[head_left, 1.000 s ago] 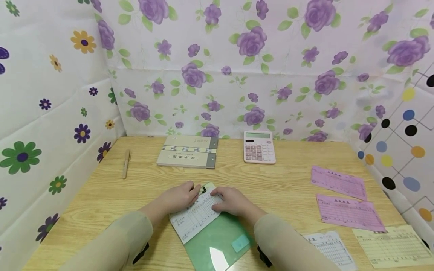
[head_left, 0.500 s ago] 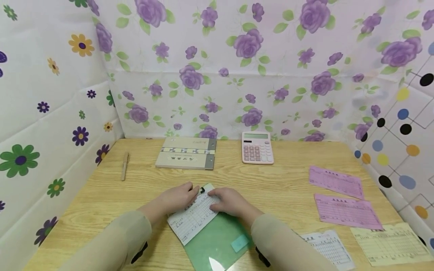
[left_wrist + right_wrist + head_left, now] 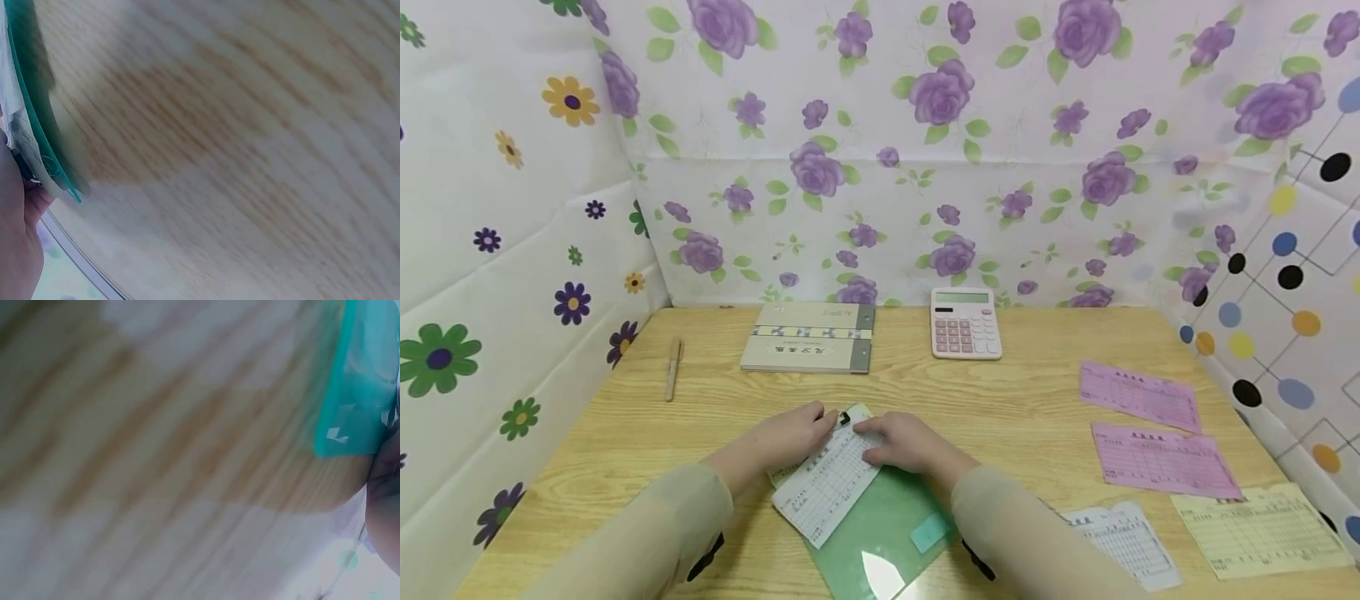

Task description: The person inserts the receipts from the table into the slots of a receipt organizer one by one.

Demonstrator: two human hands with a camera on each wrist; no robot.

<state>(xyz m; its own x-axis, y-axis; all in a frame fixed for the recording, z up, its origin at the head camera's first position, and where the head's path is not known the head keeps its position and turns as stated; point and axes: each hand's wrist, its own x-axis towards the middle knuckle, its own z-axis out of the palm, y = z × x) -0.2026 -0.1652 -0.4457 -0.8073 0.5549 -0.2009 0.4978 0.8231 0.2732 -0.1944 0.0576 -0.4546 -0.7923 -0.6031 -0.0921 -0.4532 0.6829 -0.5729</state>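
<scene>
A green clip folder with a black clip at its top edge lies tilted on the wooden table. On its upper part lies a white printed form, skewed over another sheet whose edge peeks out at the left. My left hand grips the folder's upper left edge beside the clip; in the left wrist view a fingertip shows under the green edge. My right hand pinches the form's upper right corner between thumb and fingers. The hands hide parts of the sheets.
A bound account book and a pink calculator sit at the back. A pen lies left. To the right are two pink slips, a yellow slip and another white form. Patterned cloth walls surround the table.
The top white form has turned on the folder, its lower end swinging right, and the sheet beneath shows at its left. Both hands stay near the clip.
</scene>
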